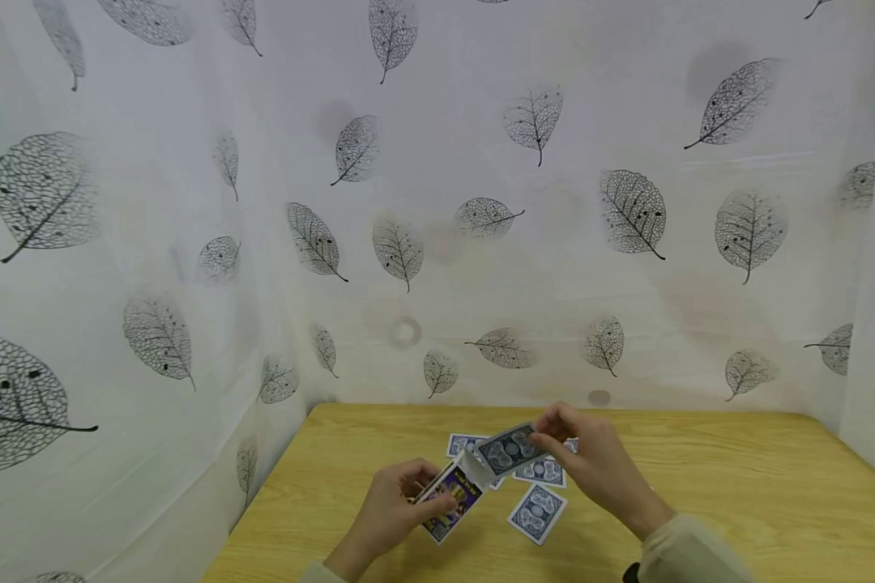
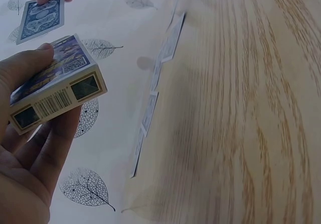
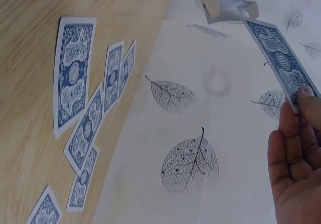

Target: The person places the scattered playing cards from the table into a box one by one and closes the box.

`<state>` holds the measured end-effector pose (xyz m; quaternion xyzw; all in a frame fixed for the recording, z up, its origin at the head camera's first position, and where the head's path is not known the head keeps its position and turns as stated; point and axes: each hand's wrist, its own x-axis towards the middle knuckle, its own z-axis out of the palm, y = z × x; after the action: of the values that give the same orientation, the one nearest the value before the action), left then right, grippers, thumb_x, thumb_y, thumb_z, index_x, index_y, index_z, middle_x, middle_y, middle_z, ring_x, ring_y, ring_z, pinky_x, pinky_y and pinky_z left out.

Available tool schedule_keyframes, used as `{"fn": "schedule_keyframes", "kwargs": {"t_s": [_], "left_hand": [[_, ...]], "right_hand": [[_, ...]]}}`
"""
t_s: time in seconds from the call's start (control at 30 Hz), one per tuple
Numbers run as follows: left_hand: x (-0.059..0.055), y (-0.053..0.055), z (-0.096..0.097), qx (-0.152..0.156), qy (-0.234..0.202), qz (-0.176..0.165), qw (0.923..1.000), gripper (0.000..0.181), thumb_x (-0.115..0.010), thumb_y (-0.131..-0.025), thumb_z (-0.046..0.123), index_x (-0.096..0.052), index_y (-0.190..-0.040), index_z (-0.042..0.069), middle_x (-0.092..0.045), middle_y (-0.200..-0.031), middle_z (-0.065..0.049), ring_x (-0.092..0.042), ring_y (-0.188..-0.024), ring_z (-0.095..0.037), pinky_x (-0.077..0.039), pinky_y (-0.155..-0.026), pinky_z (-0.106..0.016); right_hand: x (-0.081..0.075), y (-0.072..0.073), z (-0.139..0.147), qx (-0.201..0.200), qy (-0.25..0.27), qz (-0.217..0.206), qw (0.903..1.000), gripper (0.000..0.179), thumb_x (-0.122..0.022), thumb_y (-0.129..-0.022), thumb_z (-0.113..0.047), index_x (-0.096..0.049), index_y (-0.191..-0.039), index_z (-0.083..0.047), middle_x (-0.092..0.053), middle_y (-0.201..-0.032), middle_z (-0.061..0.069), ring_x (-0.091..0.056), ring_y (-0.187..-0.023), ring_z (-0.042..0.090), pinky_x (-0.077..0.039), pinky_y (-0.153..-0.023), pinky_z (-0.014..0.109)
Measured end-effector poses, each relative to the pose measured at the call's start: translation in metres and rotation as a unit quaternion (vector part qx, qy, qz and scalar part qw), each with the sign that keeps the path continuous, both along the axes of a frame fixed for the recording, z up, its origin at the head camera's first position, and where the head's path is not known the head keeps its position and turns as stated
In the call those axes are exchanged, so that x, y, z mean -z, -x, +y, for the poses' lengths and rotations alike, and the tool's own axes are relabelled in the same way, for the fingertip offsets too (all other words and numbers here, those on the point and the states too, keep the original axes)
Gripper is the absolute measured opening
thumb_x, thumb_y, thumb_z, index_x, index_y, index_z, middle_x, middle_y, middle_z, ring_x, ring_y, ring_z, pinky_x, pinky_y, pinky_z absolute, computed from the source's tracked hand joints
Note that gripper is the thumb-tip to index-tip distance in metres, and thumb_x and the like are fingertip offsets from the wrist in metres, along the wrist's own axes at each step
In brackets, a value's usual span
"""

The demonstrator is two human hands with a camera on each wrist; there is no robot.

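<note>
My left hand (image 1: 394,510) grips a purple card box (image 1: 454,495) between thumb and fingers, held tilted above the table. Its flap end opens toward the right hand, and the printed bottom end of the card box (image 2: 57,99) faces the left wrist camera. With thumb and fingertips my right hand (image 1: 598,457) pinches a blue-backed playing card (image 1: 510,449) by one end. In the right wrist view, the far end of that playing card (image 3: 278,58) is close to the box's open mouth; whether they touch I cannot tell.
Several playing cards lie face down on the wooden table (image 1: 736,486), some overlapping. The nearest loose card (image 1: 538,512) lies apart from the group, right of the box. A white curtain (image 1: 437,283) with leaf prints hangs behind the table and along the left side.
</note>
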<state>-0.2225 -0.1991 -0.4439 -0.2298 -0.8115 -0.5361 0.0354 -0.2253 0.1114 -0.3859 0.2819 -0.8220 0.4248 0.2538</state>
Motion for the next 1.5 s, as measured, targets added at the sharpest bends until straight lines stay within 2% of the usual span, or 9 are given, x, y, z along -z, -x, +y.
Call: {"fn": "schedule_keyframes", "kwargs": {"t_s": [0.2, 0.37, 0.53, 0.93, 1.3, 1.5], "left_hand": [[-0.002, 0.0, 0.001, 0.001, -0.004, 0.001, 1.0, 0.022, -0.087, -0.091, 0.024, -0.076, -0.104, 0.009, -0.08, -0.097, -0.013, -0.072, -0.074, -0.005, -0.064, -0.067, -0.023], [-0.003, -0.001, 0.0, 0.001, -0.011, 0.001, 0.9999, 0.021, -0.087, -0.091, 0.022, -0.076, -0.104, 0.009, -0.08, -0.097, -0.014, -0.073, -0.074, -0.006, -0.064, -0.067, -0.024], [-0.003, -0.002, 0.0, 0.001, -0.019, -0.003, 0.9998, 0.02, -0.087, -0.092, 0.021, -0.076, -0.104, 0.009, -0.08, -0.098, -0.014, -0.073, -0.074, -0.006, -0.065, -0.067, -0.025], [-0.003, -0.002, 0.0, 0.008, -0.026, 0.002, 0.9996, 0.02, -0.086, -0.092, 0.02, -0.076, -0.105, 0.009, -0.08, -0.097, -0.015, -0.073, -0.075, -0.006, -0.065, -0.067, -0.025], [-0.001, -0.002, 0.004, 0.012, -0.02, 0.009, 0.9997, 0.021, -0.087, -0.091, 0.021, -0.076, -0.104, 0.009, -0.08, -0.097, -0.015, -0.073, -0.076, -0.005, -0.065, -0.068, -0.024], [-0.001, -0.002, 0.005, 0.005, -0.015, 0.008, 0.9998, 0.021, -0.088, -0.09, 0.021, -0.076, -0.103, 0.009, -0.08, -0.096, -0.014, -0.073, -0.075, -0.005, -0.064, -0.067, -0.024]], "right_hand": [[0.003, 0.0, -0.01, -0.024, 0.019, -0.023, 0.9993, 0.016, -0.081, -0.093, -0.006, -0.069, -0.097, -0.017, -0.074, -0.087, -0.01, -0.07, -0.077, 0.004, -0.061, -0.069, 0.023], [0.008, 0.002, -0.015, -0.041, 0.02, -0.011, 0.9989, 0.018, -0.081, -0.093, -0.005, -0.068, -0.097, -0.017, -0.074, -0.087, -0.009, -0.07, -0.076, 0.006, -0.061, -0.068, 0.023], [0.011, 0.002, -0.015, -0.043, 0.011, -0.003, 0.999, 0.018, -0.08, -0.093, -0.005, -0.067, -0.098, -0.017, -0.073, -0.087, -0.01, -0.068, -0.076, 0.002, -0.06, -0.067, 0.023], [0.013, 0.002, -0.013, -0.049, -0.015, -0.033, 0.9981, 0.012, -0.078, -0.097, -0.015, -0.068, -0.099, -0.02, -0.074, -0.09, -0.012, -0.07, -0.08, 0.002, -0.061, -0.07, 0.024], [0.014, 0.001, -0.017, -0.058, -0.033, -0.006, 0.9978, 0.015, -0.08, -0.094, -0.011, -0.069, -0.099, -0.02, -0.075, -0.092, -0.012, -0.069, -0.081, 0.0, -0.063, -0.073, 0.024], [0.017, -0.001, -0.026, -0.057, -0.046, 0.03, 0.9969, 0.023, -0.083, -0.091, -0.004, -0.067, -0.093, -0.02, -0.073, -0.088, -0.012, -0.068, -0.079, -0.002, -0.062, -0.07, 0.021]]}}
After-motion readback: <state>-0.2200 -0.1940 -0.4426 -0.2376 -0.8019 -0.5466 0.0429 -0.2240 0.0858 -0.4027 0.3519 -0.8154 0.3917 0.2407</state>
